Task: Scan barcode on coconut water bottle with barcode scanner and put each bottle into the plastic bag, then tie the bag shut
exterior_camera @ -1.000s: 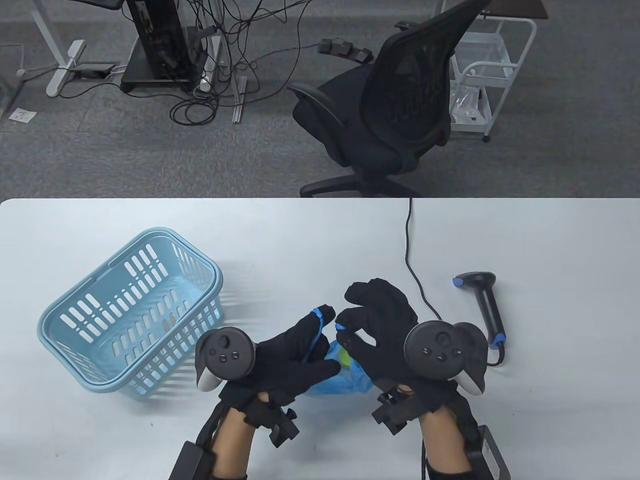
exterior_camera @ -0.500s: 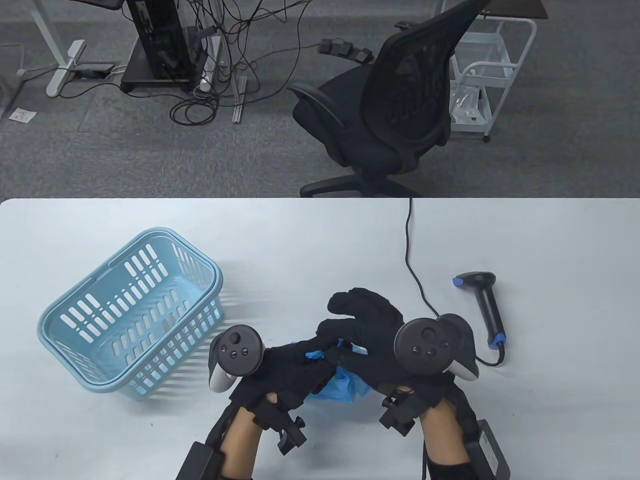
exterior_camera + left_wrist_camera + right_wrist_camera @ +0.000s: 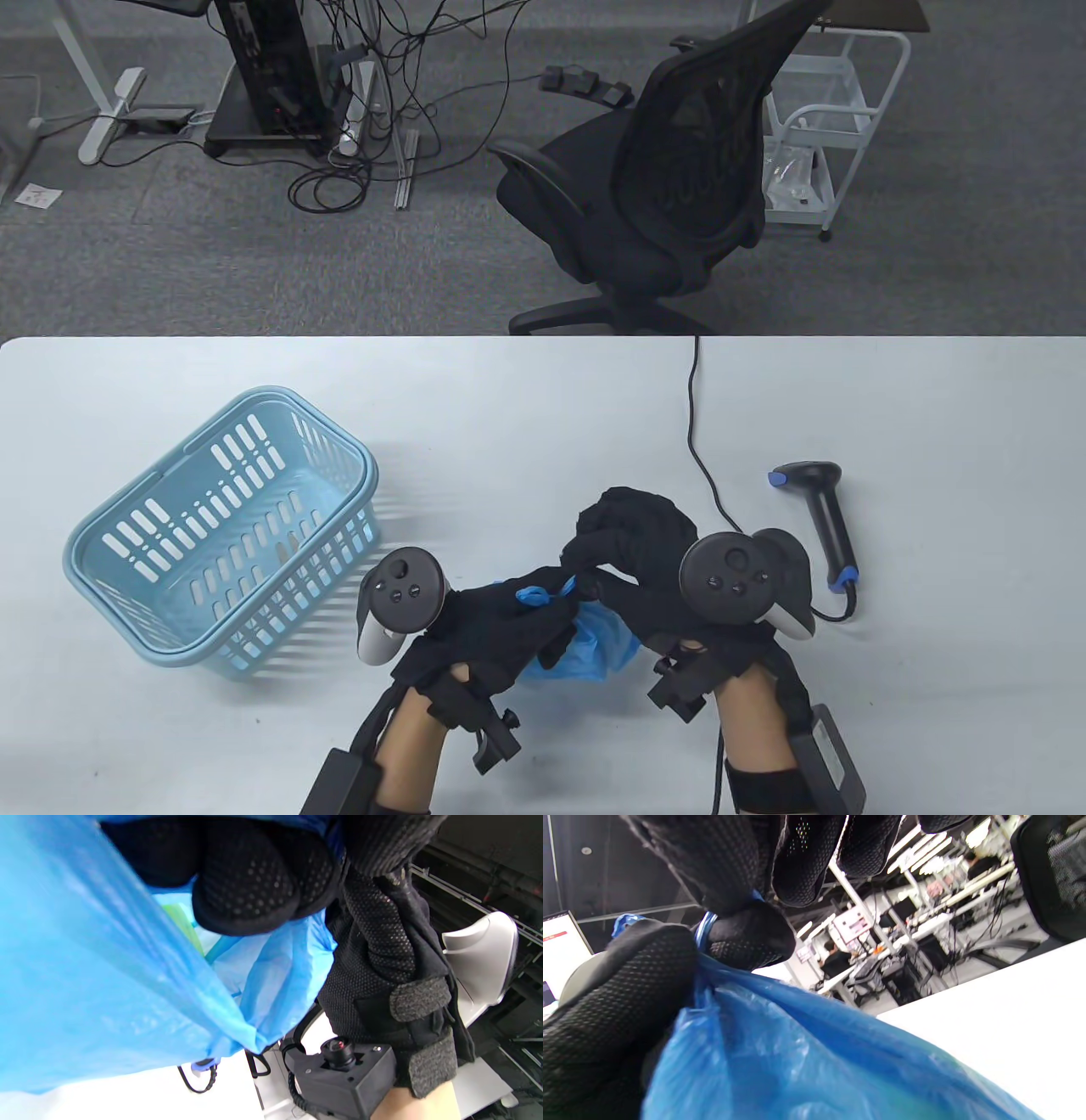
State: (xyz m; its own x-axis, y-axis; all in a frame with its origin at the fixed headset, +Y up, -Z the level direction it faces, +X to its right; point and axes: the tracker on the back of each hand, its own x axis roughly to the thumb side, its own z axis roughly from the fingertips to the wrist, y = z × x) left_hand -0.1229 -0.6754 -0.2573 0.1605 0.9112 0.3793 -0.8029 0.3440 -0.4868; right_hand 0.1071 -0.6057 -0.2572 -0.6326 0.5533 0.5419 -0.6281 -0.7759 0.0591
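A blue plastic bag [image 3: 585,649] lies on the white table between both hands, near the front edge. Its twisted handles [image 3: 543,592] stick up between the fingertips. My left hand [image 3: 517,615] pinches a handle from the left. My right hand [image 3: 607,552] has curled fingers gripping the other handle from the right. In the left wrist view the blue plastic bag [image 3: 106,984] fills the frame and something green [image 3: 182,925] shows through it; no bottle is plainly visible. In the right wrist view the right hand's fingers [image 3: 746,933] clamp a blue handle above the blue plastic bag [image 3: 797,1060]. The barcode scanner [image 3: 823,518] lies to the right.
A light blue basket [image 3: 221,526] stands tilted at the left of the table. The scanner's black cable [image 3: 700,441] runs back over the table's far edge. An office chair [image 3: 662,187] stands behind the table.
Both hands have come together over the bag and lowered. The handles, held apart a second ago, are now bunched between the fingertips; the right hand's fingers have curled in.
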